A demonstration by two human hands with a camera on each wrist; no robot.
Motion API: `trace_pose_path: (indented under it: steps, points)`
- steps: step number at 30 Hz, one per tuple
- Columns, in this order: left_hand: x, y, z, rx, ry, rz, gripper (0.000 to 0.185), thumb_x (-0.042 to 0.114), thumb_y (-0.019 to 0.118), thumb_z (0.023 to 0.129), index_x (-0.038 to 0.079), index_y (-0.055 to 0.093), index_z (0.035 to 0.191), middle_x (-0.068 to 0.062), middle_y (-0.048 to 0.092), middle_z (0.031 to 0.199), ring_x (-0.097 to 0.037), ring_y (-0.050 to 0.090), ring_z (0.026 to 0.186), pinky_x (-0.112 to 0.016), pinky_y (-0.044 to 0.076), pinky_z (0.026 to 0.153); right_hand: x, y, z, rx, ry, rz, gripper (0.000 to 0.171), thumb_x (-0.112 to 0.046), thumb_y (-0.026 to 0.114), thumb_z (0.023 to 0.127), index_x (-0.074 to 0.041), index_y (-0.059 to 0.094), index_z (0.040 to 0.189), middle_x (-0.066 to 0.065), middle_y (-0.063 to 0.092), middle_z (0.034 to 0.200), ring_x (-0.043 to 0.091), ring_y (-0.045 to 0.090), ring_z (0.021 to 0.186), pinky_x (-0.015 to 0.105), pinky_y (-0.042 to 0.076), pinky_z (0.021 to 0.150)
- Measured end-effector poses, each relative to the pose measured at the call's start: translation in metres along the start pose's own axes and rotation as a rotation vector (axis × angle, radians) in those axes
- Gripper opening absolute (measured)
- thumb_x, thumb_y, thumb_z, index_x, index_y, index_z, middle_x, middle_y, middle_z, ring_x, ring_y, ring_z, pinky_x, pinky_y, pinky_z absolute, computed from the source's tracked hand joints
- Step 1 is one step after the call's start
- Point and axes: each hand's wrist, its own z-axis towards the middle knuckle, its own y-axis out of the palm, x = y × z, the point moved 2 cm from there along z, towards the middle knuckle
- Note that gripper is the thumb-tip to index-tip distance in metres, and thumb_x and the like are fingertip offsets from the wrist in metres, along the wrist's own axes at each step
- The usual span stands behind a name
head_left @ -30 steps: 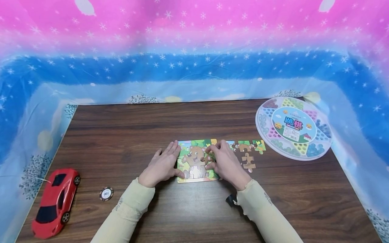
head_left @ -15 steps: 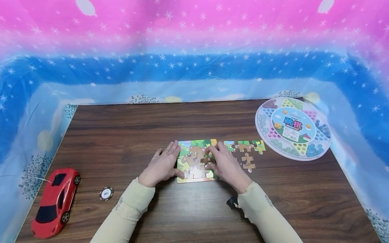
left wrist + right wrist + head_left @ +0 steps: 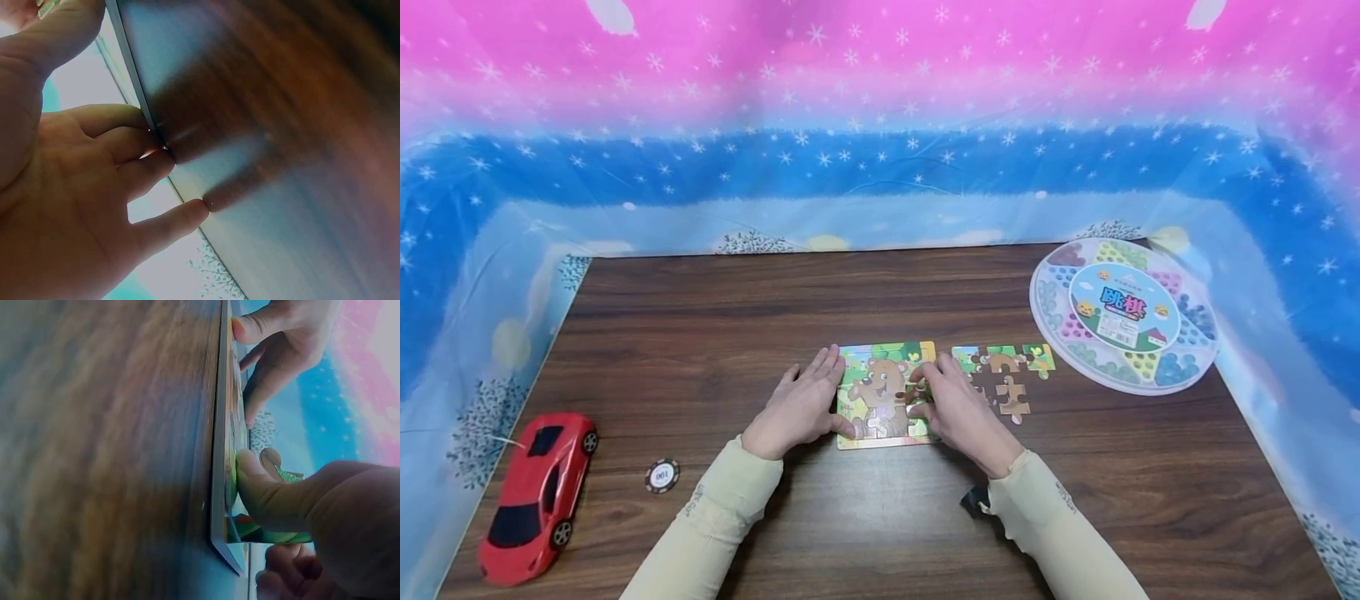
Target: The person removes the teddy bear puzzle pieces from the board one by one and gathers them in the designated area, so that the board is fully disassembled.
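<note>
A bear jigsaw puzzle (image 3: 880, 379) lies in its shallow tray, with many pieces fitted. My left hand (image 3: 797, 408) rests flat along its left side, fingertips at the edge and thumb over the lower left corner. At the right side my right hand (image 3: 955, 404) pinches a brown and green puzzle piece (image 3: 287, 475) between thumb and fingers. That piece stands tilted up over the tray in the right wrist view, partly hidden by the thumb. Right of the hand lie several loose pieces (image 3: 1015, 396), some overlapped by it. The left wrist view shows the left fingers (image 3: 169, 219) meeting the tabletop.
A round Chinese checkers set (image 3: 1123, 317) sits at the back right of the wooden table (image 3: 775, 300). At the left are a red toy car (image 3: 538, 496) and a poker chip (image 3: 662, 476). A snowflake-patterned cloth (image 3: 880, 167) hangs around the back and sides.
My right hand has shifted slightly left with the piece still pinched, uncovering more of the nearest loose piece. The left hand has stayed in place.
</note>
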Motion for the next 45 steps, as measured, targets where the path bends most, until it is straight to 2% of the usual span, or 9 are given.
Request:
trace_pose_path:
  steps: [6,14,18,23,29,34,37,42,45]
  points:
    - [0.0,-0.001,-0.001,0.0,-0.002,-0.004,0.107,0.052,0.077,0.075,-0.001,0.025,0.152,-0.017,0.011,0.16,-0.029,0.012,0.147,-0.06,0.019,0.112,0.004,0.001,0.0,-0.019,0.088,0.062,0.029,-0.029,0.079,0.08,-0.014,0.057,0.093,-0.002,0.05,0.089,0.013,0.049,0.067,0.029,0.044,0.056]
    - [0.001,-0.001,-0.001,0.001,0.003,-0.008,0.107,0.052,0.077,0.075,-0.001,0.025,0.152,-0.017,0.011,0.16,-0.029,0.013,0.147,-0.061,0.019,0.112,0.001,0.002,-0.001,-0.031,0.072,0.119,0.023,-0.014,0.08,0.081,-0.015,0.057,0.084,-0.005,0.052,0.083,0.011,0.051,0.07,0.028,0.046,0.061]
    - [0.0,-0.001,-0.001,0.001,0.0,-0.003,0.107,0.052,0.076,0.075,-0.001,0.025,0.152,-0.017,0.011,0.16,-0.029,0.012,0.147,-0.061,0.019,0.112,0.001,0.003,-0.001,-0.036,0.059,0.14,0.017,-0.011,0.08,0.08,-0.014,0.064,0.083,-0.005,0.054,0.085,0.01,0.054,0.076,0.028,0.049,0.068]
    - [0.0,0.0,0.0,-0.006,-0.008,-0.002,0.107,0.052,0.076,0.075,-0.001,0.024,0.152,-0.017,0.011,0.16,-0.029,0.012,0.148,-0.06,0.019,0.112,0.005,-0.002,-0.004,-0.06,0.074,0.197,0.005,-0.016,0.074,0.087,-0.014,0.07,0.088,-0.006,0.057,0.089,0.009,0.055,0.077,0.028,0.049,0.068]
    - [0.0,0.0,-0.001,0.002,-0.004,-0.003,0.107,0.052,0.077,0.075,-0.001,0.024,0.152,-0.017,0.011,0.16,-0.029,0.012,0.147,-0.06,0.02,0.111,0.018,-0.034,-0.013,0.015,0.054,0.253,0.006,-0.017,0.069,0.091,-0.016,0.074,0.094,-0.005,0.066,0.089,0.01,0.058,0.075,0.03,0.05,0.066]
    - [0.001,-0.001,-0.001,-0.002,-0.003,-0.006,0.107,0.051,0.077,0.076,-0.001,0.025,0.152,-0.018,0.011,0.16,-0.03,0.012,0.147,-0.061,0.019,0.111,0.046,-0.067,-0.031,0.093,0.181,0.274,0.022,-0.016,0.074,0.086,-0.014,0.066,0.106,-0.001,0.064,0.079,0.015,0.06,0.064,0.03,0.051,0.056]
    - [0.001,-0.002,-0.001,-0.006,-0.008,-0.006,0.106,0.051,0.077,0.076,-0.002,0.025,0.152,-0.018,0.011,0.16,-0.03,0.011,0.148,-0.06,0.019,0.112,0.068,-0.084,-0.044,0.142,0.25,0.307,0.031,-0.017,0.073,0.087,-0.013,0.063,0.116,0.003,0.061,0.073,0.02,0.062,0.06,0.029,0.051,0.051]
    - [0.001,-0.001,0.0,-0.009,-0.007,-0.007,0.106,0.051,0.077,0.076,-0.001,0.025,0.152,-0.017,0.01,0.16,-0.03,0.011,0.148,-0.06,0.018,0.112,0.099,-0.103,-0.065,0.214,0.356,0.255,0.041,-0.025,0.067,0.093,-0.013,0.061,0.132,0.005,0.065,0.078,0.019,0.061,0.064,0.026,0.048,0.051]
    - [0.001,-0.001,0.0,-0.008,-0.005,-0.004,0.106,0.051,0.077,0.075,-0.002,0.025,0.152,-0.018,0.01,0.16,-0.03,0.011,0.148,-0.06,0.018,0.112,0.112,-0.106,-0.075,0.223,0.46,0.239,0.044,-0.027,0.069,0.092,-0.004,0.06,0.128,0.008,0.067,0.083,0.017,0.063,0.065,0.025,0.049,0.052]
